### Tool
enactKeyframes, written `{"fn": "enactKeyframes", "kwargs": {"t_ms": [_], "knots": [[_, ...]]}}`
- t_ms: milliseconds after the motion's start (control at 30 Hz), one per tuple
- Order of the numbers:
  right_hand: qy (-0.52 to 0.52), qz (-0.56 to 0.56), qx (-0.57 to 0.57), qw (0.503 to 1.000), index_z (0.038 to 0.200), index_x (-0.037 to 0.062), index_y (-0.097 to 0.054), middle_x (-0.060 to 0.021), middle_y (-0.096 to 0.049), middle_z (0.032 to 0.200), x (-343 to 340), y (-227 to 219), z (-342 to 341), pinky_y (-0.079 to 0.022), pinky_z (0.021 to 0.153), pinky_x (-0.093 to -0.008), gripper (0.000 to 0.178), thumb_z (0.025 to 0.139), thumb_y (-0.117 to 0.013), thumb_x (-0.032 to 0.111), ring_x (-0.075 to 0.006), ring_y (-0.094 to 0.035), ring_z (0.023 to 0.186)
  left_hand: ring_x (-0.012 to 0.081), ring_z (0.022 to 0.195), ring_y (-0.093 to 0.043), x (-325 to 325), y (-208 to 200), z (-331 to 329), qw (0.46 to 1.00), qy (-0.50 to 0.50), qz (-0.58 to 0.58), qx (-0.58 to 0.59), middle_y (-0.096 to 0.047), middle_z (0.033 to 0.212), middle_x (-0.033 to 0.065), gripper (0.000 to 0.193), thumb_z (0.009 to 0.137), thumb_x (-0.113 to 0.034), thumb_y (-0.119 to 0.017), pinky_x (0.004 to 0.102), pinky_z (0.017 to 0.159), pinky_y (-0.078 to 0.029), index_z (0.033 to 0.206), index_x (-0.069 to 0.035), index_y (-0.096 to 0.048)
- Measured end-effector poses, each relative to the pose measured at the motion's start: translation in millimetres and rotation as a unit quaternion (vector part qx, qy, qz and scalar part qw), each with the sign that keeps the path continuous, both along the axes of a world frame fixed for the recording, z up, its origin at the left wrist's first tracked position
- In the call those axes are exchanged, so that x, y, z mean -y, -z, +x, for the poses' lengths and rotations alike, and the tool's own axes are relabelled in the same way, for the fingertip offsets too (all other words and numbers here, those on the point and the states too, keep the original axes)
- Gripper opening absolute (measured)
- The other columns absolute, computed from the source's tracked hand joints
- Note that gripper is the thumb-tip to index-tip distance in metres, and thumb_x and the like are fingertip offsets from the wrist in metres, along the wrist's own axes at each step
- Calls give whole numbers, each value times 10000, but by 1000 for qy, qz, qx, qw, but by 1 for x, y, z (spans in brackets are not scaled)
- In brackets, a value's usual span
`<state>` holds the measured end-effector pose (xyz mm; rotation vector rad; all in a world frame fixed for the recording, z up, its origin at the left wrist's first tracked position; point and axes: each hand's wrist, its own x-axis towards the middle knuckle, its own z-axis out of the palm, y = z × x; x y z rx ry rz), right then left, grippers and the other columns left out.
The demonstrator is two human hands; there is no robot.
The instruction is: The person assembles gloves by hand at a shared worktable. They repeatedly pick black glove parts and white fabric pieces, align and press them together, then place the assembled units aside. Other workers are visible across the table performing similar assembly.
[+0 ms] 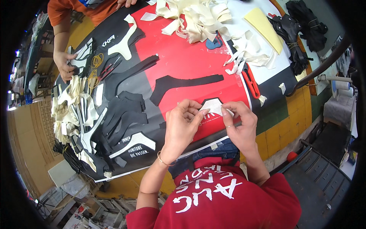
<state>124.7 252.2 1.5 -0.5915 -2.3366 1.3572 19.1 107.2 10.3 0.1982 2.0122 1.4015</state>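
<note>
Between the fingertips of both hands, near the front edge of the table, is a small white piece with a black border (pixel 212 104). My left hand (pixel 182 124) pinches its left side with thumb and forefinger. On the opposite side, my right hand (pixel 243 124) pinches the right edge, where a pale flap shows. The lower part of the piece is partly hidden by my fingers. Just beyond it lies a black shaped fabric piece (pixel 183 84) with a long strap-like arm. A white-and-black cut piece (pixel 135 145) rests on the dark surface left of my left hand.
Stacked black fabric pieces (pixel 124 110) and pale strips (pixel 70 110) lie at the left. More cream strips (pixel 190 19) heap at the back. A red long-handled tool (pixel 250 82) lies at the right. Far left, another person's hand (pixel 65 65) touches cut pieces.
</note>
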Motion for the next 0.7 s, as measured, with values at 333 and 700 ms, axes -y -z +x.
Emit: {"fn": "enactKeyframes", "kwargs": {"t_ms": [333,700], "knots": [[-20,35,22,999,1023,18,-704,-108,-652,882,1,5,-1,-489,547,-316,162,873,-655,-18,-216,-637,628,67,589,-629,-2,5,0,1000,-2,-12,-17,-673,675,68,186,871,-80,-766,218,528,-477,869,37,-622],[-13,75,29,997,1007,18,-704,-97,-642,861,4,7,-4,-492,548,-322,176,844,-664,-35,-209,-614,599,90,583,-654,-6,3,0,999,-12,-39,-24,-680,657,82,179,857,-73,-765,239,528,-483,865,38,-624]]}}
